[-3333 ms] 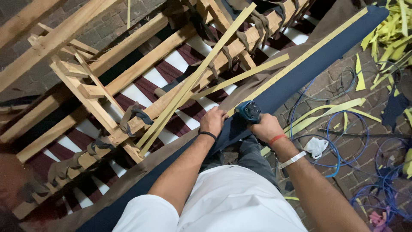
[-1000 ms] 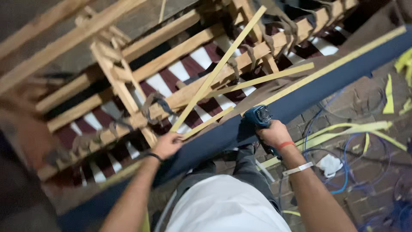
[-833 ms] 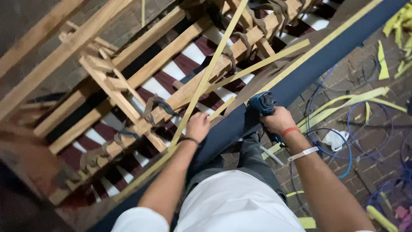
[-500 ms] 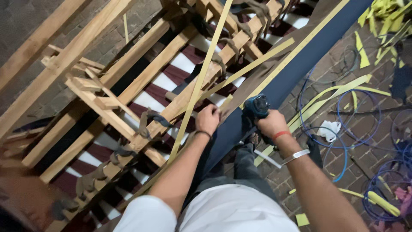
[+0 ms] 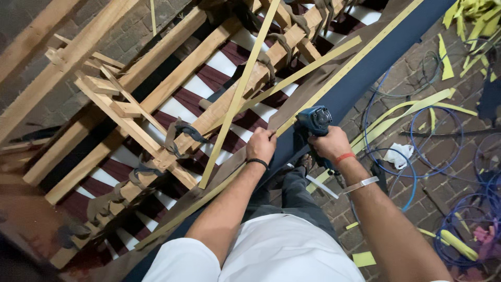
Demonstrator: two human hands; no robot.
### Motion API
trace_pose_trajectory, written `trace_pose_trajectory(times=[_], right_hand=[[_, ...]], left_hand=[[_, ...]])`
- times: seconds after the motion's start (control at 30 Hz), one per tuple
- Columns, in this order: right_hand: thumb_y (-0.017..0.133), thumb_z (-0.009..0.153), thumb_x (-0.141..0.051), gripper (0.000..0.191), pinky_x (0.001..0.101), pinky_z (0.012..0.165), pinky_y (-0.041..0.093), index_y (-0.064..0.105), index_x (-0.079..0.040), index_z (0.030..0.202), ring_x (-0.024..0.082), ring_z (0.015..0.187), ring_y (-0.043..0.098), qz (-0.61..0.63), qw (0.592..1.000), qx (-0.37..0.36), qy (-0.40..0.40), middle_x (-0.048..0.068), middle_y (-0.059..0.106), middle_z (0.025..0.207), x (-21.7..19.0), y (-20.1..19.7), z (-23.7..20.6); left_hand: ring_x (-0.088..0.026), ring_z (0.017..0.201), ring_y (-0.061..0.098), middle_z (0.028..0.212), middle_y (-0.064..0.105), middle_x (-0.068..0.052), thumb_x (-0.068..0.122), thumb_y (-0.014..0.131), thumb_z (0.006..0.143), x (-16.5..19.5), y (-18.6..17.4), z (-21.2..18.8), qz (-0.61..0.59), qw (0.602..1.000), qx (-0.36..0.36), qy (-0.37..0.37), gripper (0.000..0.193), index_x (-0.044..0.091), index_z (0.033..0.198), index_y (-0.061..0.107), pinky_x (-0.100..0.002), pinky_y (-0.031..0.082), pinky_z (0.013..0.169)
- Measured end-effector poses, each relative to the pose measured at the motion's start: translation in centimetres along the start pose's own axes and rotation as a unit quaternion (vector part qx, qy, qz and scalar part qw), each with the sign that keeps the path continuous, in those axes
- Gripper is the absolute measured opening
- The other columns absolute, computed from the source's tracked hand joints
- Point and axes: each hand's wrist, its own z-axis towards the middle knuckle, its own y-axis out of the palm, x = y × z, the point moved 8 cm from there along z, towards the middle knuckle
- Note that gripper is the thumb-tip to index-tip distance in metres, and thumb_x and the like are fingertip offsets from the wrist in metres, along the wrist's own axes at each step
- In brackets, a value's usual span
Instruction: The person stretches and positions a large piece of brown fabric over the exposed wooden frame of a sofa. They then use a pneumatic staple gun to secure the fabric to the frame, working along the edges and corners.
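1. Right hand (image 5: 330,145) is wrapped tight around the grip of a blue handheld power stapler (image 5: 313,121), its nose set against the long navy fabric-covered rail (image 5: 365,68).
2. Left hand (image 5: 261,145), just beside the stapler along that rail, pinches the thin pale yellow cardboard strip (image 5: 334,73) with curled fingers and presses it onto the brown fabric edge.
3. Beyond the rail lies the bare wooden sofa frame (image 5: 156,57), with red-and-white striped cloth (image 5: 219,62) under its slats.
4. On the near side of the rail, blue coiled hoses (image 5: 417,156) and yellow scraps (image 5: 396,115) litter the brick floor (image 5: 407,78).
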Motion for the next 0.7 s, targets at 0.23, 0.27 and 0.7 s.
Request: trace_pose_trajectory(times=[0.23, 0.27, 0.7], right_hand=[[0.077, 0.076, -0.015, 0.017, 0.0330, 0.055, 0.052, 0.072, 0.002, 0.078, 0.017, 0.055, 0.064, 0.020, 0.999, -0.049, -0.008, 0.009, 0.069, 0.066, 0.6, 0.7, -0.9], [0.077, 0.076, -0.015, 0.017, 0.0320, 0.055, 0.054, 0.072, 0.001, 0.079, 0.016, 0.055, 0.065, 0.021, 0.998, -0.052, -0.009, 0.008, 0.069, 0.066, 0.5, 0.9, -0.8], [0.077, 0.076, -0.026, 0.031, 0.0427, 0.076, 0.057, 0.077, 0.000, 0.093, 0.036, 0.080, 0.073, -0.191, 0.980, -0.007, -0.052, 0.022, 0.074, 0.083, -1.8, 0.8, 0.4]], left_hand=[[-0.034, 0.099, 0.067, 0.107, 0.067, -0.012, 0.030, 0.072, 0.087, 0.0, 0.3, 0.3, 0.033, 0.998, -0.019, -0.051, 0.021, 0.020, 0.103, 0.080, -0.046, 0.055, 0.086], [-0.034, 0.100, 0.067, 0.107, 0.066, -0.013, 0.031, 0.072, 0.088, -0.1, 0.4, 0.3, 0.046, 0.997, -0.028, -0.051, 0.021, 0.020, 0.104, 0.080, -0.046, 0.054, 0.087], [-0.032, 0.094, 0.069, 0.101, 0.067, -0.009, 0.030, 0.073, 0.089, -0.1, 0.9, 0.3, 0.067, 0.997, -0.038, -0.026, 0.021, 0.028, 0.109, 0.079, -0.045, 0.056, 0.080]])
